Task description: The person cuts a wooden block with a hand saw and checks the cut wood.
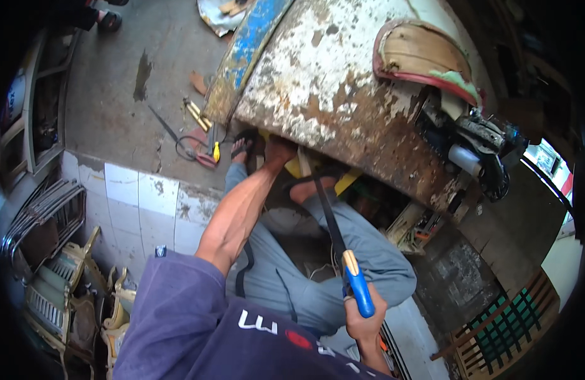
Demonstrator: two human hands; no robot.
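My right hand (362,320) grips a handsaw by its blue and wooden handle (358,285), its dark blade (329,215) running up toward the workbench edge. My left hand (281,149) reaches to that edge, its fingers partly hidden, beside a pale wooden strip (304,162) that the blade's tip meets; whether it grips the strip is unclear. My sandalled feet flank the hand. To the left on the concrete lie scissors (185,144), a yellow-handled tool (216,151) and short brass-coloured pieces (196,113).
The scuffed workbench (292,88) carries a padded wooden piece (422,50) and a black machine (470,152). A painted blue board (248,44) lies along it. Carved chair frames (61,285) and metal tubes fill the lower left; a slatted wooden frame (501,323) stands lower right. Another person's sandalled foot (109,22) is upper left.
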